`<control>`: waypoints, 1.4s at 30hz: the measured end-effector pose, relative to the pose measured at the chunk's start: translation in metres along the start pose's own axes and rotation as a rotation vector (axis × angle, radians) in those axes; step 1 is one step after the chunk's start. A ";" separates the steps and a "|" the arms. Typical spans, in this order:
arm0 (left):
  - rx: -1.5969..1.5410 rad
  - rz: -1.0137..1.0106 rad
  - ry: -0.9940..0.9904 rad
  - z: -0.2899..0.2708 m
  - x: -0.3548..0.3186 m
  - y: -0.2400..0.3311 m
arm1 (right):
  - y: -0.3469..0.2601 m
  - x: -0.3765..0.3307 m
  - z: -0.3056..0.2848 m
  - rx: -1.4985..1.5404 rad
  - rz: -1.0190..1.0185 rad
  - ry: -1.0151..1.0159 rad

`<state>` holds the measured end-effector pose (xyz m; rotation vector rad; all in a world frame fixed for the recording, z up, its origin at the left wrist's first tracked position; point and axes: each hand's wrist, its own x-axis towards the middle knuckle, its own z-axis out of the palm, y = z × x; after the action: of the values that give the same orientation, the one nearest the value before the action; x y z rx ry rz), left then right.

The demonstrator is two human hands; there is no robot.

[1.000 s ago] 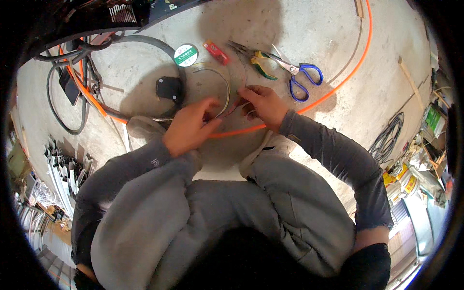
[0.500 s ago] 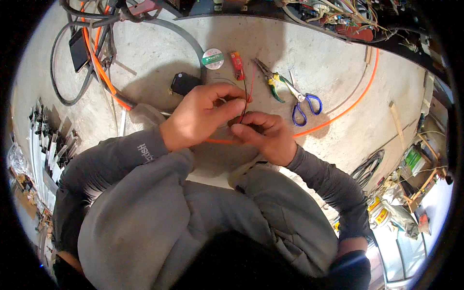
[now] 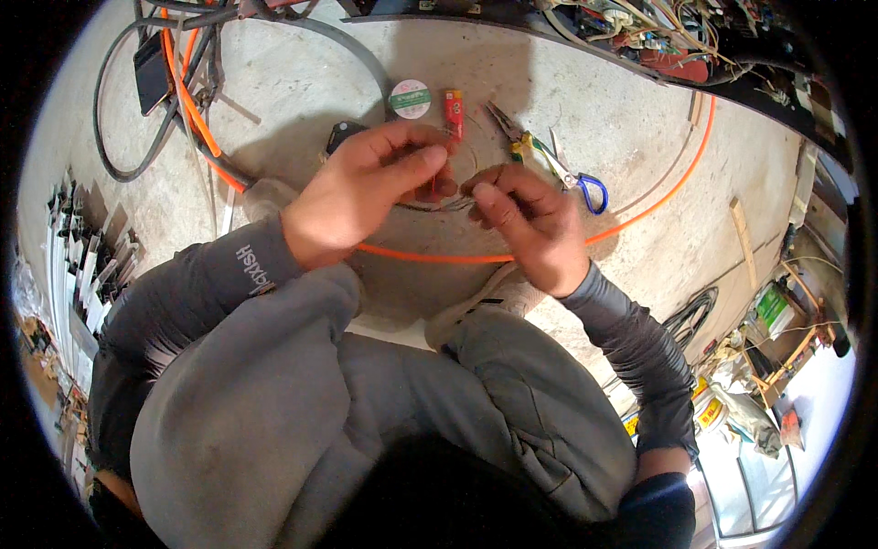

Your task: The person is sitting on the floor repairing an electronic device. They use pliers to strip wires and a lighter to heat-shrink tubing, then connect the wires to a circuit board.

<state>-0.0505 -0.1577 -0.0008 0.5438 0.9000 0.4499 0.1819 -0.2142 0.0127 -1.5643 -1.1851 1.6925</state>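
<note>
My left hand (image 3: 370,188) pinches thin wire between thumb and fingers, and a bit of red shows below its fingertips. Thumb and forefinger of my right hand (image 3: 530,220) are pressed together on the thin dark wire (image 3: 437,209) that runs across the small gap between the hands. The fingers hide the wire ends. Just beyond my left fingertips lies a red lighter (image 3: 454,112), beside a round white and green roll (image 3: 410,99). Past my right hand are pliers (image 3: 508,128) with yellow-green handles and scissors (image 3: 592,192) with blue handles.
A black object (image 3: 344,135) lies partly behind my left hand. An orange cable (image 3: 430,258) curves over the concrete floor close to my shoes. Black cables (image 3: 99,110) coil at the far left, near a phone-like dark slab (image 3: 152,75). Tangled wiring (image 3: 658,32) fills the far right.
My hands have moved apart, the right one going right and slightly up. The red and black wires that stood up between them no longer stick up; a dark strand now spans the gap.
</note>
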 end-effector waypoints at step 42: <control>1.366 0.645 1.349 -0.344 -0.025 0.100 | 0.010 -0.007 -0.004 -0.220 -0.070 -0.075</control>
<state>-0.3625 -0.0079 -0.0977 1.9229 2.3658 0.7588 0.1885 -0.2236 0.0076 -1.5770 -1.4899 1.6336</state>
